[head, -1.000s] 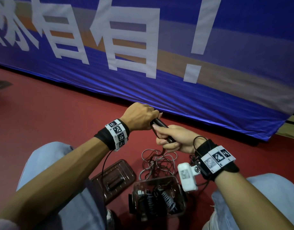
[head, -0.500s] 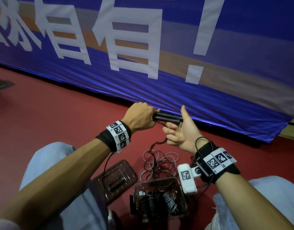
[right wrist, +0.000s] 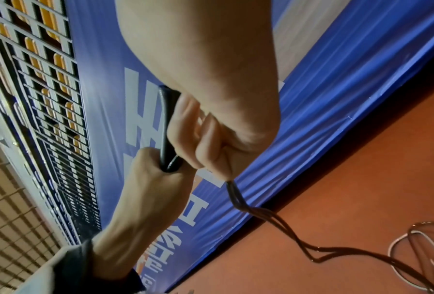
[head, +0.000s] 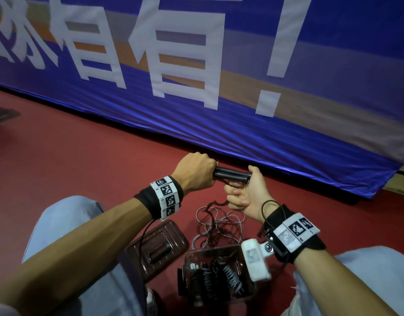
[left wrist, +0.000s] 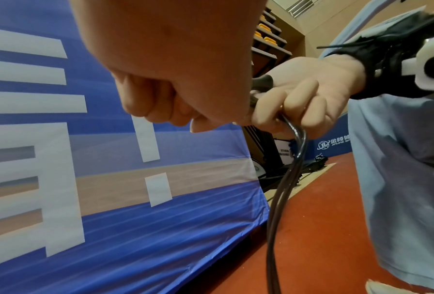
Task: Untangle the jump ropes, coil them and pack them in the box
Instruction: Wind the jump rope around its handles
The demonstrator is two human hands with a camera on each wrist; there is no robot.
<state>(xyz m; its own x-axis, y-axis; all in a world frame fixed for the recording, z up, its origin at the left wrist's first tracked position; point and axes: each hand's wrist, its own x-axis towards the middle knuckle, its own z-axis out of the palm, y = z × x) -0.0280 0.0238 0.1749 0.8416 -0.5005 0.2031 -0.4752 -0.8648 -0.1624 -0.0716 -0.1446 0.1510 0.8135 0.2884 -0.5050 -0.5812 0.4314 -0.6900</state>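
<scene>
Left hand (head: pixel 196 172) fists round the black handles (head: pixel 230 174) — right hand (head: pixel 244 192) curls round their other end and the dark cord (left wrist: pixel 284 191).

Two hands (head: pixel 196 172) (head: pixel 244 192), two black handles (head: pixel 230 175), one clear box (head: pixel 219 252), one lid (head: pixel 157 245), one banner (head: pixel 242 87).

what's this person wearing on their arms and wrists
Both forearms are bare. Each wrist carries a black wristband wrapped by a white strip of black-and-white square markers; the right one's markers sit the same way. A white camera block hangs under the right wrist, with thin black cables looping beside it. Legs are in light blue trousers.
</scene>
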